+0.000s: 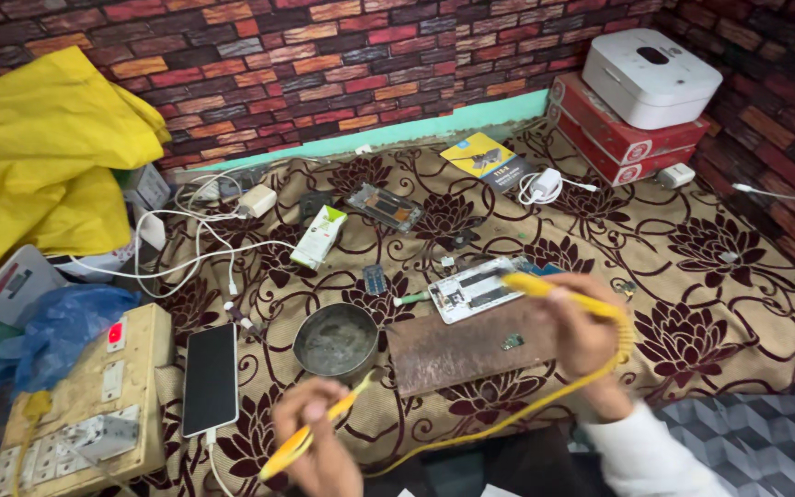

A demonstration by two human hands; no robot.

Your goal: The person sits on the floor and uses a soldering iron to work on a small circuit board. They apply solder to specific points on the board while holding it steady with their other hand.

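Grip, left hand (319,442): closed around a yellow probe (310,433), tip slanting up toward the metal bowl (336,340), low at the near edge.
Grip, right hand (581,336): clenched on a second yellow tool (558,293), blurred, its point over the opened phone (476,288); likely held so to reach the exposed board.
Far left: yellow cloth (43,147), blue plastic bag (57,336), worn switchboard (85,405) with a red light, near enough to feed the cables.
Left of centre: black smartphone (211,377) lying flat, a white cable at its bottom end.
Centre: metal bowl beside a brown wooden block (466,350); the opened phone leans on the block's far edge, perhaps as a firm base.
Cord: coiled yellow lead (508,414) running from the right hand's tool.
Surface: floral cloth (710,276) under everything.
Far right: white device (650,78) stacked on red boxes (618,138), out of the way.
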